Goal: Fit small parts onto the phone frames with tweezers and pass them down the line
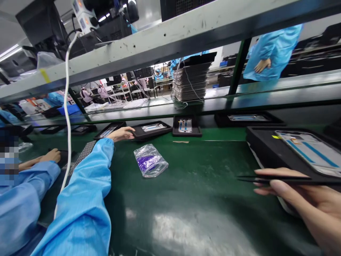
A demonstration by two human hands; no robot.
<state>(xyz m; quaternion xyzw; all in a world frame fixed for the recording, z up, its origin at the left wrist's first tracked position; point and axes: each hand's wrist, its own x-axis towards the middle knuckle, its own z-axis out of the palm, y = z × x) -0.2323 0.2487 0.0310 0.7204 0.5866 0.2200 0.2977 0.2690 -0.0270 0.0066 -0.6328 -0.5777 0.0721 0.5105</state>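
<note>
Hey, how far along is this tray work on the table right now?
Done: several back trays holding phone frames already sit in a row along the table. In hand: the left hand rests on the end of one black tray, while the right hand holds tweezers beside the near tray. Left: the small bag lies untouched.

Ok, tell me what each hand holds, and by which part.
Right hand pinches black tweezers by their rear half. Left hand touches a black tray at its left edge; grip unclear.

text: none legible | pouch (150, 160): purple print blurred
</note>
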